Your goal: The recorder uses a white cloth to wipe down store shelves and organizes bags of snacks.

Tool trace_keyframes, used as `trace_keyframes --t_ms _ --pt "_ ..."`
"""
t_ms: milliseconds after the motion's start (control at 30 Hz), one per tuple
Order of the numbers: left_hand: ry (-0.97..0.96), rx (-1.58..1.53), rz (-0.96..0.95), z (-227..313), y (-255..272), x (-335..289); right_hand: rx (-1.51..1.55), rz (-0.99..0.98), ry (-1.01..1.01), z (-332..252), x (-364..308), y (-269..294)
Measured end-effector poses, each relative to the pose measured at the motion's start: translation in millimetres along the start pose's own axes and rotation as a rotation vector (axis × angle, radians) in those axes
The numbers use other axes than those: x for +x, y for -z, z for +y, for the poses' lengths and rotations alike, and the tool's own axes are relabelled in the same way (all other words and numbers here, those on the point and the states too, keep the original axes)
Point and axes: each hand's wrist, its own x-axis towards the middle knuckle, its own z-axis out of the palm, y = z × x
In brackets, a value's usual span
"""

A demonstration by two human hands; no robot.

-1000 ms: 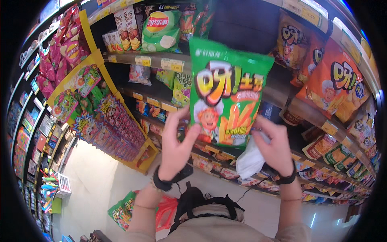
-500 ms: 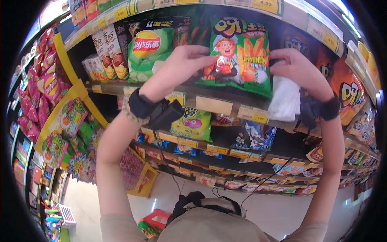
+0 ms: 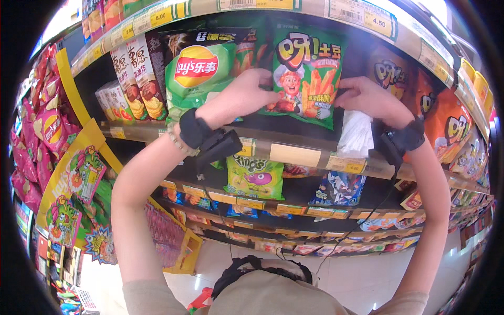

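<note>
A green bag of potato snacks (image 3: 306,68), printed with a cartoon cook and fries, stands nearly upright on the upper shelf between my hands. My left hand (image 3: 242,95) has its fingers closed at the bag's left edge. At the right edge my right hand (image 3: 374,100) pinches the bag, its fingertips partly hidden. A crumpled white tissue (image 3: 356,134) hangs below my right hand, seemingly tucked in its lower fingers. Just left of my left hand leans a light green bag of chips (image 3: 194,68), partly covered by that hand and wrist.
Tall snack boxes (image 3: 137,79) stand at the left of this shelf, orange snack bags (image 3: 452,128) at the right. A price-tag rail (image 3: 362,13) runs above my hands, and the shelf's front edge (image 3: 262,149) below. A yellow cardboard display (image 3: 79,152) stands left; lower shelves hold more packets.
Held between both hands, the potato snack bag has moved farther back into the shelf and stands straighter. The view has shifted a little, and both hands keep their places at its sides.
</note>
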Motion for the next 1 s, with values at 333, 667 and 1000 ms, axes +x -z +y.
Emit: trace_keyframes --t_ms 333,667,1000 --pt "-0.001 -0.198 0.056 14.9 -5.3 -49.4 0.047 0.038 0.116 -19.7 7.7 -32.0" --pt "-0.020 0.026 0.040 9.7 -9.2 -40.9 0.056 0.057 0.132 6.3 30.2 -30.0" --pt "-0.005 0.267 0.393 38.1 -40.8 -90.7 -0.097 0.240 0.218 9.3 -26.3 5.4"
